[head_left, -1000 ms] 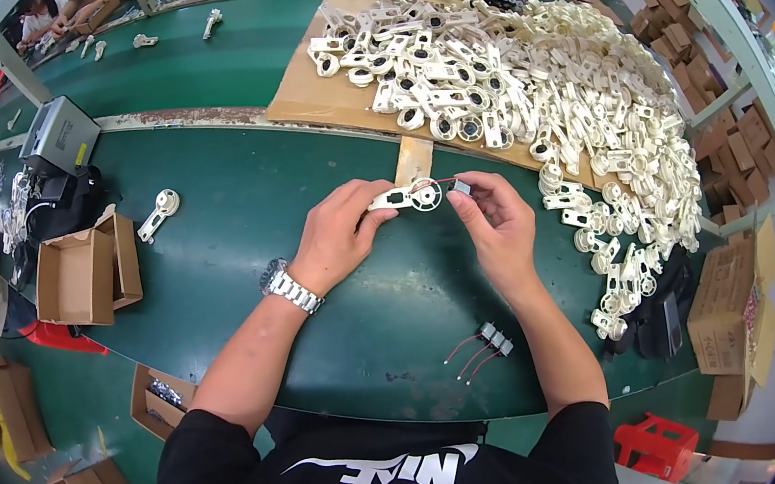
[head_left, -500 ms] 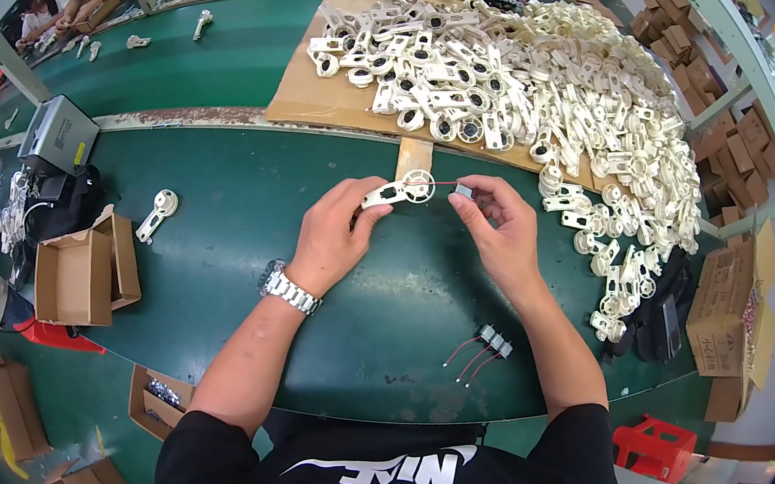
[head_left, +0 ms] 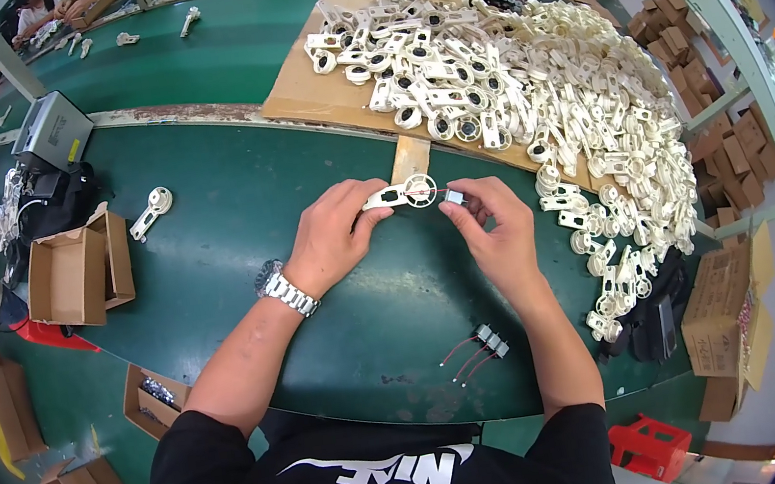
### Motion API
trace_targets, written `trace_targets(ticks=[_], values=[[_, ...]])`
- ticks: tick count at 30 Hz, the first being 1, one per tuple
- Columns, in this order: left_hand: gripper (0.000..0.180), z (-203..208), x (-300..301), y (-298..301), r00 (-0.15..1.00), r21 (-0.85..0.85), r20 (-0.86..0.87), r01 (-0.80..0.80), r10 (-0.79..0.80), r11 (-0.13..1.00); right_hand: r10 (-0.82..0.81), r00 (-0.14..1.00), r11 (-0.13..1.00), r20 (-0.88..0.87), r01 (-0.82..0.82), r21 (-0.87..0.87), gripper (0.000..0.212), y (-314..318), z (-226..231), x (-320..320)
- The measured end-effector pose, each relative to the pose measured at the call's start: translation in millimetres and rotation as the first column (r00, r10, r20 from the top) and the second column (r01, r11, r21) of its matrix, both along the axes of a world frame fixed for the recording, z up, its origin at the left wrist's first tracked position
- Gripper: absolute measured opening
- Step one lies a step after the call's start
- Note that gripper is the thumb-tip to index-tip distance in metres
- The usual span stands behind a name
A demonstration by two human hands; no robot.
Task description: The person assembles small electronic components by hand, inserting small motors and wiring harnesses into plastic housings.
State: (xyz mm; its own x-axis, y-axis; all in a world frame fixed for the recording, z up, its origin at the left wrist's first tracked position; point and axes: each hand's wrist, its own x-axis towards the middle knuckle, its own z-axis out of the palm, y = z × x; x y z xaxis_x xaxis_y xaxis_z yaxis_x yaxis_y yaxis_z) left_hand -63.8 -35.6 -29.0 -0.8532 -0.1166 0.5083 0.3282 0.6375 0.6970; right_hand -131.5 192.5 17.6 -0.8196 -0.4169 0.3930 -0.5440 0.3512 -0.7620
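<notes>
My left hand (head_left: 339, 234) pinches the narrow end of a cream plastic housing (head_left: 401, 191), which has a spoked ring at its other end. Between the thumb and fingers of my right hand (head_left: 502, 226) is a small silver-grey motor-like block (head_left: 454, 197), just right of the ring. A thin red wire stretches from the block to the ring; its far end is too small to make out. Several similar grey blocks (head_left: 492, 340) with red wires lie on the green table, close to my right forearm. One more cream housing (head_left: 152, 212) rests on the left.
A large heap of cream housings (head_left: 572, 77) covers a cardboard sheet (head_left: 306, 85) and spills down the right side. Open cardboard boxes (head_left: 66, 277) and a grey metal box (head_left: 52, 133) stand left. A dark bag (head_left: 656, 318) sits right. Other people work at the far left and back.
My right hand has brought the grey block slightly left, closer to the ring, and the visible stretch of red wire is shorter. My left hand keeps its hold on the housing.
</notes>
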Motion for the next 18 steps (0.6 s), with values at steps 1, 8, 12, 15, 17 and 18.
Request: trace_targets(ticks=[1,8,12,15,17,18], values=[[0.029,1.0,0.1,0.6,1.0,-0.037,-0.024,-0.001,0.0,0.999,0.01,0.997,0.997,-0.075,-0.004,0.078,0.024,-0.6,3.0,1.4],[0.028,2.0,1.5,3.3,0.993,-0.22,-0.108,0.028,-0.053,0.975,0.045,0.999,0.994,-0.003,-0.045,0.103,0.019,-1.1,-1.7,2.3],[0.026,5.8,2.7,4.5,0.984,-0.241,-0.121,0.102,-0.134,0.965,0.1,0.995,0.986,-0.023,-0.096,0.139,0.016,1.2,-11.6,-2.7],[0.025,2.0,3.1,5.9,0.979,-0.237,-0.114,0.139,-0.169,0.962,0.006,0.994,0.992,-0.106,0.008,0.127,0.013,-5.9,-13.6,1.9],[0.024,-1.1,2.7,6.0,0.977,-0.234,-0.117,0.145,-0.176,0.961,0.108,0.984,0.975,-0.141,-0.078,0.208,0.016,-1.3,-8.1,0.1],[0.026,-3.1,2.8,4.7,0.982,-0.23,-0.103,0.129,-0.156,0.965,0.213,0.963,0.944,-0.165,-0.16,0.287,0.019,0.0,-5.5,-0.2]])
